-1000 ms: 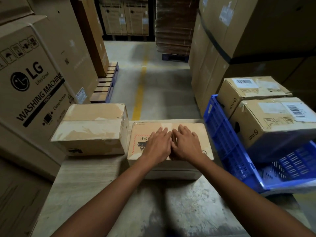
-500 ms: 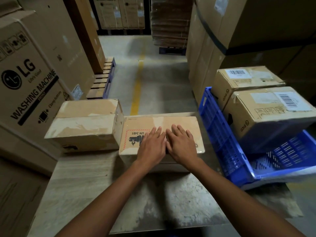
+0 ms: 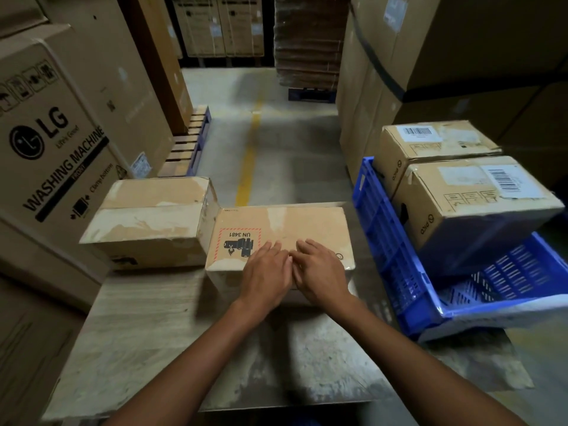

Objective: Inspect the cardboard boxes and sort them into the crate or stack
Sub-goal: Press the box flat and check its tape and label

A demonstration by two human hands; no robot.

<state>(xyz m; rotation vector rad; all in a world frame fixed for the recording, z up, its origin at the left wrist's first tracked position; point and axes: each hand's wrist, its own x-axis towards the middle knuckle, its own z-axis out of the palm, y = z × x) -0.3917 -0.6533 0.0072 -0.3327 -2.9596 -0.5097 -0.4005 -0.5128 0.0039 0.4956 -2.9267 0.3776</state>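
Both hands flat, palms down, on top of the UN 3481 box (image 3: 285, 222); left hand (image 3: 266, 273) and right hand (image 3: 320, 272) side by side, inner edges all but touching; fingers straight and together, nothing gripped, no curl round any edge. Hands sit on the near half of the lid, wrists at its 6 o'clock edge; the left one just overlaps the right side of the red-hatched battery label (image 3: 238, 243), which reads upside down from here. Box lies flat on the table (image 3: 147, 333), roughly mid-width, toward the far edge.

At 9 o'clock from that box: second cardboard box (image 3: 150, 216), taller, top scuffed with torn tape; its right side is touching or just beside the UN box's far-left corner, cannot tell which. At 3 o'clock: blue crate (image 3: 384, 241), slatted walls, at the table's right end, just beside the UN box. Two taped boxes in the crate: near carton (image 3: 473, 207) with a barcode label on top; far carton (image 3: 430, 142) behind it toward 1 o'clock, also barcoded; the two sit against each other.

Around: LG washing machine carton (image 3: 46, 149) at 9–10 o'clock, off the table; wooden pallet (image 3: 187, 142) at 11; yellow floor line (image 3: 249, 155) running to 12; stack of flat cardboard (image 3: 307, 41) at 12; big cartons (image 3: 461, 41) at 1–2 o'clock behind the crate.
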